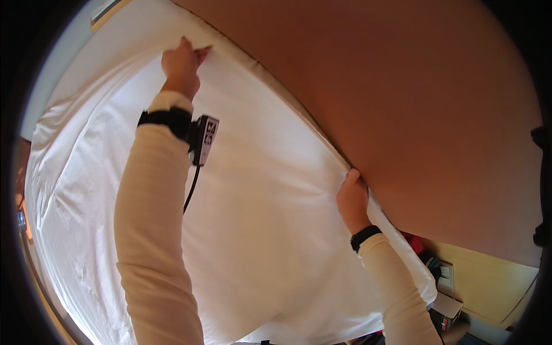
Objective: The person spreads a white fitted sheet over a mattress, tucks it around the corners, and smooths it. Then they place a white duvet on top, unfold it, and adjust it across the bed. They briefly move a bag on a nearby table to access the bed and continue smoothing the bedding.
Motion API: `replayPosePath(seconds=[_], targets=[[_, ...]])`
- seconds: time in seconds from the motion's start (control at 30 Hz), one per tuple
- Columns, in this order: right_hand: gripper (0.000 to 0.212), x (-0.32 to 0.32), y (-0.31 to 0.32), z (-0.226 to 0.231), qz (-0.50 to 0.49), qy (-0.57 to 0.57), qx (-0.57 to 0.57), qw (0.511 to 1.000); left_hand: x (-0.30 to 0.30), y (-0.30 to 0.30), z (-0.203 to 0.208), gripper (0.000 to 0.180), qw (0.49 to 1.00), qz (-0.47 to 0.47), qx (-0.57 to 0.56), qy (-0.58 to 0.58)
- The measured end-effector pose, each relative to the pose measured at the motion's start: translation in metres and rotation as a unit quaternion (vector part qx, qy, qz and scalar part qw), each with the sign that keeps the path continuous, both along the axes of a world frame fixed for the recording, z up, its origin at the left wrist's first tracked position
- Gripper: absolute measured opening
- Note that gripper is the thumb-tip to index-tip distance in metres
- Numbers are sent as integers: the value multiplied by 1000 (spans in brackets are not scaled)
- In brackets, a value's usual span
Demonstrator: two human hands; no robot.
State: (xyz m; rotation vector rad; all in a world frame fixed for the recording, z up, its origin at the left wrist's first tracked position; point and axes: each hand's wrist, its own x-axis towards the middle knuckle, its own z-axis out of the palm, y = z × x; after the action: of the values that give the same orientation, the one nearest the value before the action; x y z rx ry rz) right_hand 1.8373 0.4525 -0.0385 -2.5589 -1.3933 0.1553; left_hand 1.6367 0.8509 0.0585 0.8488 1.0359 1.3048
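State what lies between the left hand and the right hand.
In the head view, white fabric spans the stretch from the left hand to the right hand, its edge running along the brown panel.

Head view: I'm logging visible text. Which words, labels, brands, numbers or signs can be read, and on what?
No words or numbers can be read.
Wrist-mounted device: black-and-white square patterns; any smaller print is too small to read.
Box at lower right: markings too small and blurred to read.
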Motion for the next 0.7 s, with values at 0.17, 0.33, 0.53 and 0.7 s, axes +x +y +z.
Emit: replayPosePath(seconds=[0.17, 0.33, 0.53, 0.7], targets=[[60, -2, -2, -7, 11, -124, -30, 992, 81, 1, 11, 31, 991, 16, -47, 123], [69, 0, -9, -18, -21, -19, -135, 990, 121, 5, -79, 32, 995, 2, -28, 99], [70, 4, -11, -23, -66, 12, -230, 971, 143, 17, -211, 45, 636, -193, 244, 706], [70, 7, -23, -27, -67, 13, -149, 987, 152, -30, -188, 49, 820, -151, 201, 514]])
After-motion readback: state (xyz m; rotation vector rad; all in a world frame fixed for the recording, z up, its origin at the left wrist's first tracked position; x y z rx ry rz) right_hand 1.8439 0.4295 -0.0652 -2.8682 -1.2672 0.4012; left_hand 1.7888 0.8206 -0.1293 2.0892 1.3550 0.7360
